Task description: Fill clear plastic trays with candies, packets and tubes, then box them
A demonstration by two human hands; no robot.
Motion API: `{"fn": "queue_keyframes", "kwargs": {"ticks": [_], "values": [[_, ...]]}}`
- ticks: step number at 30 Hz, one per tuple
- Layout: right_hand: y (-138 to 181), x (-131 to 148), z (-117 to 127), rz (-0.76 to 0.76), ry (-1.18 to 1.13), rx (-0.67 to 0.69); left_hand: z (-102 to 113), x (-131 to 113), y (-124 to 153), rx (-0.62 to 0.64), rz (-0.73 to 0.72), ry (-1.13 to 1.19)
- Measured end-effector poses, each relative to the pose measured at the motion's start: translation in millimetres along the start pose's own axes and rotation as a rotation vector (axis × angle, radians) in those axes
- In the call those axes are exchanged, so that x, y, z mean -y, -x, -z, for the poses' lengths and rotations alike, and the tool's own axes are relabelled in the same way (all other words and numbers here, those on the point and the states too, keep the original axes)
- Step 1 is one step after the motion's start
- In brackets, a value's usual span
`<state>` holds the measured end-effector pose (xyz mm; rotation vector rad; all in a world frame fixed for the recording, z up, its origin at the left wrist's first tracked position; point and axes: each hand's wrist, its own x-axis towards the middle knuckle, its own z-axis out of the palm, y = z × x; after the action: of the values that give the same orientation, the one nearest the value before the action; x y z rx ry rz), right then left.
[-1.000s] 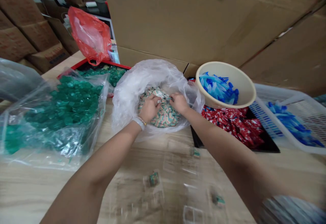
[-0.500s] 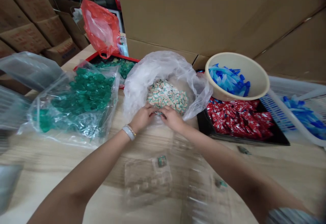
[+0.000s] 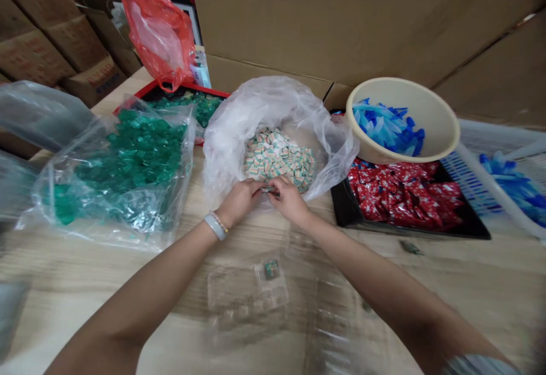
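Both hands meet at the near edge of an open clear plastic bag (image 3: 226,119) full of small printed pieces (image 3: 279,161), white with green and orange. My left hand (image 3: 241,201) has its fingertips pinched on a small printed piece (image 3: 267,189). My right hand (image 3: 290,198) pinches at the same spot from the other side; the fingers partly hide what is between them. Nearer to me lies a clear plastic tray (image 3: 234,289) with one small green printed piece (image 3: 271,269) in a corner compartment. More clear trays (image 3: 333,324) lie to its right, blurred.
Left is a clear bag of green pieces (image 3: 140,153), with a red-rimmed tray (image 3: 149,87) behind. At right a cream bowl (image 3: 443,119) of blue pieces rests on a black tray (image 3: 345,207) of red packets (image 3: 405,198). A white basket (image 3: 499,207) stands further right. Cardboard (image 3: 341,22) rises behind.
The view has shifted slightly, so the bowl and bags sit a little higher. My hands stay pinched together at the bag's near edge.
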<state>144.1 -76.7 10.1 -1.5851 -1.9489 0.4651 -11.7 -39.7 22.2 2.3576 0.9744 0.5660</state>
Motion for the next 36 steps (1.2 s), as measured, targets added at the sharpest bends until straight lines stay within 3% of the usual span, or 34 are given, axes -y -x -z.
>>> {"fn": "queue_keyframes", "kwargs": {"ticks": [9, 25, 36], "values": [[-10, -11, 6, -0.021, -0.028, 0.043, -9, -2, 1, -0.029, -0.008, -0.048], [-6, -4, 7, -0.037, -0.151, -0.066, -7, -6, -13, 0.008, -0.007, -0.064], [-6, -7, 10, -0.067, 0.211, -0.035, -10, -1, -16, 0.009, -0.04, -0.099]]}}
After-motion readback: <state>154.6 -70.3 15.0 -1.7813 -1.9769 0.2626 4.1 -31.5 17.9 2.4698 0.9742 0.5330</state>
